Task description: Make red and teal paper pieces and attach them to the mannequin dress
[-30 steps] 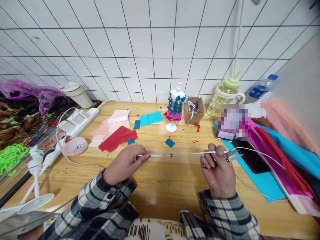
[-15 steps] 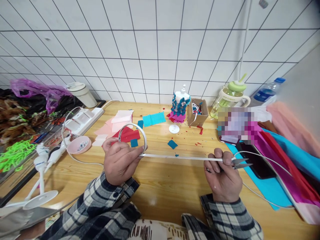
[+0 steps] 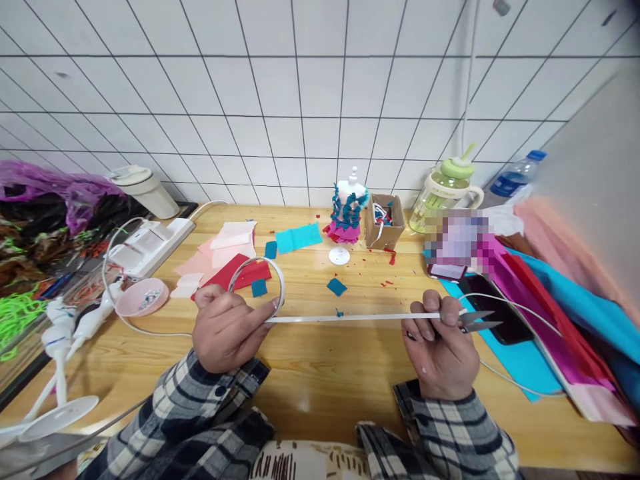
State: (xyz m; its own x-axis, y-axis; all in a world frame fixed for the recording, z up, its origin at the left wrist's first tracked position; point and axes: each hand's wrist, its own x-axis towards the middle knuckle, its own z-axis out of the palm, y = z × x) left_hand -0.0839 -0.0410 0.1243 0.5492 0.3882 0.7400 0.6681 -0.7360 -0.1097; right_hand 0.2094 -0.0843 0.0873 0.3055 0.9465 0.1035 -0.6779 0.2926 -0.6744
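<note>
A white ribbon strip (image 3: 345, 318) is stretched level between my two hands above the wooden table (image 3: 320, 373). My left hand (image 3: 225, 330) pinches its left end, where the ribbon curls up into a loop (image 3: 256, 275) over my fingers. My right hand (image 3: 443, 343) is closed round the ribbon's right end and also grips small thread snips (image 3: 475, 322), whose blades point right. A small blue scrap hangs on the ribbon near its middle.
Beyond the ribbon stand a small dress-form figure (image 3: 346, 213) in blue and pink scraps and a small cardboard box (image 3: 384, 221). Red, pink and teal felt pieces (image 3: 235, 257) lie left of centre. A pink bowl (image 3: 141, 297), power strip (image 3: 145, 241), phone (image 3: 487, 307) and coloured sheets (image 3: 560, 313) flank me.
My left hand turned palm-in and rose slightly, bringing the ribbon's loop up over its fingers. The ribbon is pulled straighter and tauter. My right hand holds nearly the same place.
</note>
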